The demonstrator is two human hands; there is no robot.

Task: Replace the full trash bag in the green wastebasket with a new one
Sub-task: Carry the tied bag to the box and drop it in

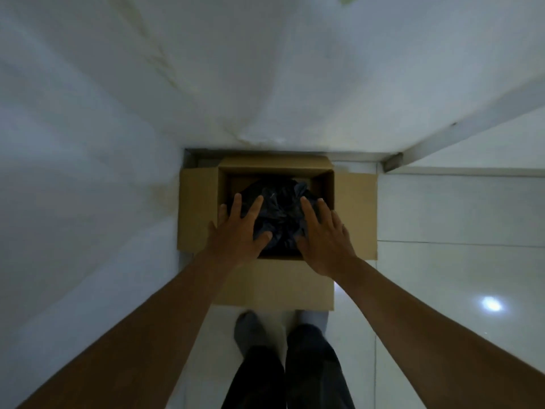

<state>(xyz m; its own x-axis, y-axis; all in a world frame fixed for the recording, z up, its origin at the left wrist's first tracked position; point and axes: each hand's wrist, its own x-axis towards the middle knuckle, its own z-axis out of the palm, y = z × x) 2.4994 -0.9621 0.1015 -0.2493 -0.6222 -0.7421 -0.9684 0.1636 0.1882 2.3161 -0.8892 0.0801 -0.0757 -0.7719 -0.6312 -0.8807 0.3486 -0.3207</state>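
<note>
Both hands, left hand [240, 228] and right hand [324, 236], lie spread and flat on the black trash bag [280, 216], gripping nothing. It sits inside an open cardboard box [355, 216] at frame centre. Wall [88, 143] crowds the box's left edge; bare floor [457, 246] lies right.

- No text, label, brand, number or sign can be read anywhere in the view
- The cardboard box [354, 214] under the hands shows plain brown flaps with no print
- The dark trash bag [280, 214] between the hands bears no legible marking
</note>
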